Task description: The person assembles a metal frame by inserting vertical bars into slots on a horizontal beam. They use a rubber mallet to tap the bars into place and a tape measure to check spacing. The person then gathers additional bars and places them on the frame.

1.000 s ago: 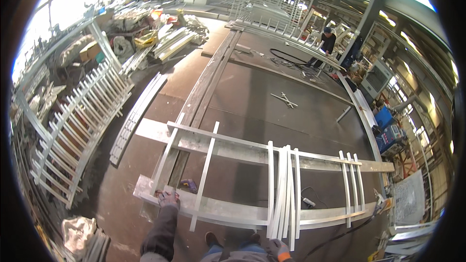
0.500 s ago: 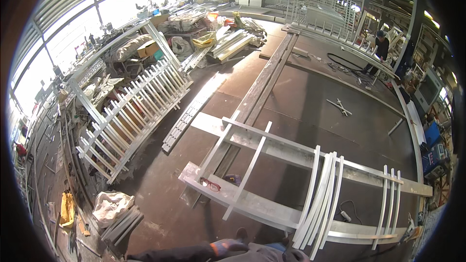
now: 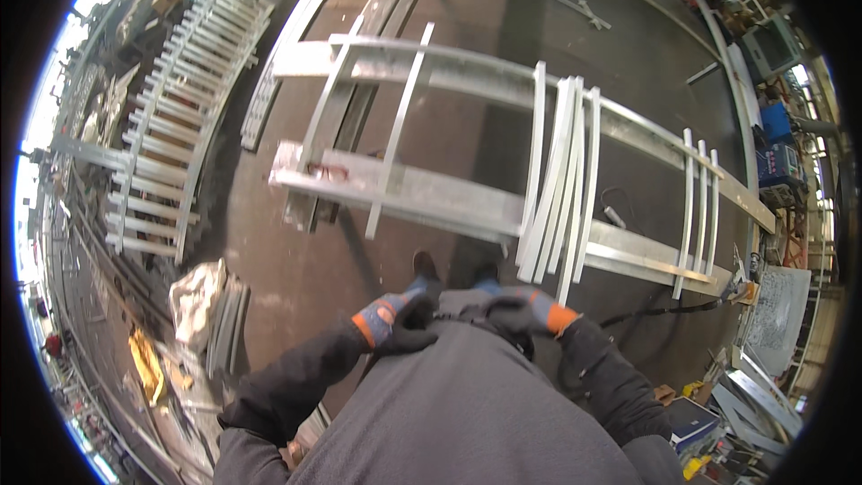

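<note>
My left hand (image 3: 400, 321), in a grey and blue work glove with an orange cuff, is at my waist, its fingers curled on the lower front of my grey top (image 3: 467, 386). My right hand (image 3: 525, 313), gloved alike, grips the same top on its other side; its fingertips are partly hidden in dark cloth. Beyond my feet two long silver metal beams (image 3: 422, 193) lie crosswise. Several thin metal bars (image 3: 561, 180) rest across them in a bunch, and a single bar (image 3: 401, 130) crosses farther left. Red-framed glasses (image 3: 329, 172) lie on the nearer beam's left end.
A slatted metal railing panel (image 3: 189, 117) stands at the left, near a white sack (image 3: 196, 305) and a stack of grey profiles (image 3: 229, 328). A black cable (image 3: 660, 313) runs at the right, toward metal offcuts (image 3: 759, 400). A blue machine (image 3: 779, 162) stands at the far right.
My view has tilted down, so the beams appear higher and my body fills the lower middle. Both gloved hands now show at my waist; before, only one glove showed clearly at the lower edge.
</note>
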